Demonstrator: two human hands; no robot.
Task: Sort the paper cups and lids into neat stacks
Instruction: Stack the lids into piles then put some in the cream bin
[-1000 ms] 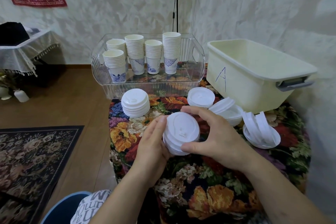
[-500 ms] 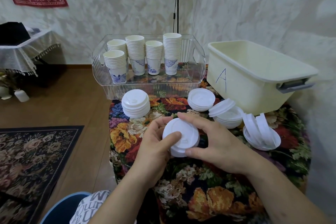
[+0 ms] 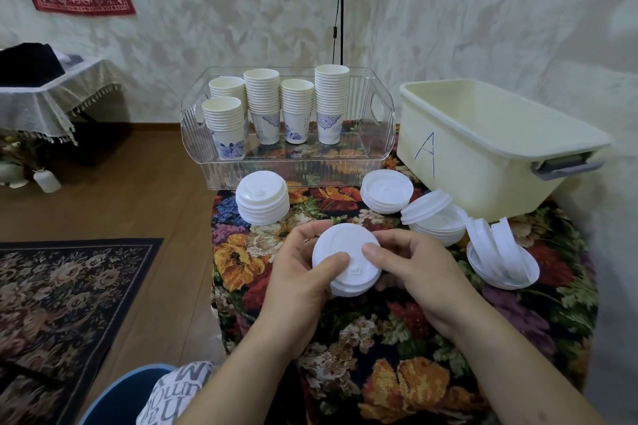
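While both hands grasp it, the small stack of white lids [image 3: 346,260] sits near-centre above the floral tablecloth [image 3: 407,348], tops facing up and tilted slightly toward the camera. Left hand [image 3: 297,272] and right hand [image 3: 411,266] curl around its rim, thumbs pressing on the top lid. Cream bin [image 3: 483,155] at far right carries a handwritten blue "A" [image 3: 425,151]. Clear tray [image 3: 290,162] at far centre holds five upright cup stacks [image 3: 297,103], with blue print on the bottom cups. Other lid stacks: far left [image 3: 262,198], far right [image 3: 386,195], one leaning [image 3: 433,217]; loose lids on edge [image 3: 500,252].
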